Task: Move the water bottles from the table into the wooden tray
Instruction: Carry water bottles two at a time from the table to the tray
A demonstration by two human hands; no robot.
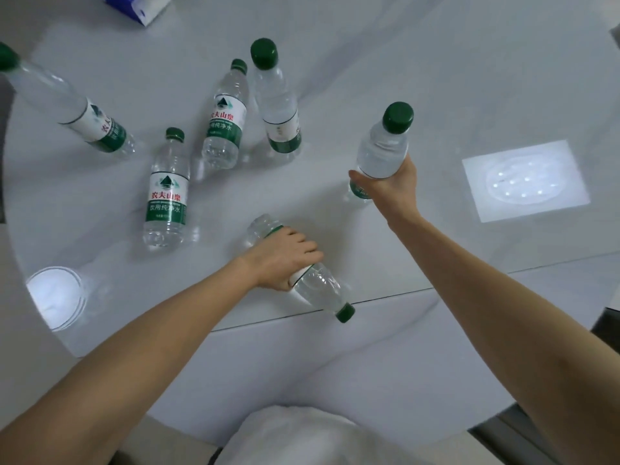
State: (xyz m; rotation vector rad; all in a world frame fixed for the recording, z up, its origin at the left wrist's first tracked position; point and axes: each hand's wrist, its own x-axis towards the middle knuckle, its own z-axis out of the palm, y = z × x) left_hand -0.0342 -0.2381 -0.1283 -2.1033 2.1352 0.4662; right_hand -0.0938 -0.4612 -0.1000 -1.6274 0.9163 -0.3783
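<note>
Several clear water bottles with green caps and green-and-white labels stand on a pale grey table. My left hand grips one bottle around its label; that bottle lies tilted, its cap pointing toward me. My right hand holds an upright bottle around its lower half. Other bottles stand at the far left, left of centre, and two close together at the back. No wooden tray is in view.
A blue-and-white box sits at the table's far edge. Bright light reflections show on the tabletop at the right and lower left. A seam crosses the table near me. White cloth lies at the bottom.
</note>
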